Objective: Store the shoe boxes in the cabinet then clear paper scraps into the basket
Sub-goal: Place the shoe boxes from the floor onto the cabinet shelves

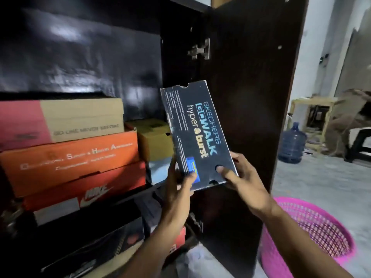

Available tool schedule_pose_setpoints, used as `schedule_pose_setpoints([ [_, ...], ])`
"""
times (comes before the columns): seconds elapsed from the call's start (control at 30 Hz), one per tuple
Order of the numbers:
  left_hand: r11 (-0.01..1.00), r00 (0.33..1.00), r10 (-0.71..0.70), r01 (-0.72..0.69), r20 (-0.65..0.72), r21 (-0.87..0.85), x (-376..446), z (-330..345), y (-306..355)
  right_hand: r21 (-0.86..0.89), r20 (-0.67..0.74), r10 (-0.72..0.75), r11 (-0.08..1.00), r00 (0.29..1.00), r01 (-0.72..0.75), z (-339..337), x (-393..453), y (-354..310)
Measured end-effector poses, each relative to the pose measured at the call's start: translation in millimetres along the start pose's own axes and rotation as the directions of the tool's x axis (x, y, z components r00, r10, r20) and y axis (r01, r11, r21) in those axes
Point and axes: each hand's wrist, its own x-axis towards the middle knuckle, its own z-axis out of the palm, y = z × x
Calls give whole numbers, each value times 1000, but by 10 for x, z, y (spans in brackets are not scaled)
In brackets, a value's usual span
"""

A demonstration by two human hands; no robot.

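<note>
Dark cabinet [100, 57], stacked boxes left | both hands, left hand [176, 189] and right hand [243, 181], pinch Skechers box [196, 133] | we tip it flat, slide into right gap

Grey floor [313, 177]; pale wall [313, 63]; wooden table [313, 103]; water jug [293, 143].
</note>
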Motion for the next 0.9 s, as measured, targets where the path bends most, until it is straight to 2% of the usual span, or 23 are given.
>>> schedule_pose_setpoints([
  [0.1,996,992,36,-26,-121,83,409,-171,216,15,67,83,996,994,-84,298,466,-215],
  [0.2,983,988,84,-60,-133,172,771,-314,489,-19,91,119,993,989,-117,543,923,-374],
  [0.47,895,978,113,-22,-178,445,1389,-456,924,-100,132,317,947,939,-306,1023,1793,-437],
  [0.53,844,980,106,0,-166,537,1521,-505,911,-128,166,297,952,940,-278,1087,1930,-397],
  [0.67,676,970,130,65,-205,734,1671,-561,879,-140,179,268,959,947,-245,1192,2148,-289],
  [0.8,568,942,186,130,-281,812,1849,-582,814,-220,127,239,953,963,-208,1321,2323,-170],
  [0.9,543,920,217,165,-328,823,2006,-593,758,-310,104,243,929,964,-201,1423,2449,-71],
])
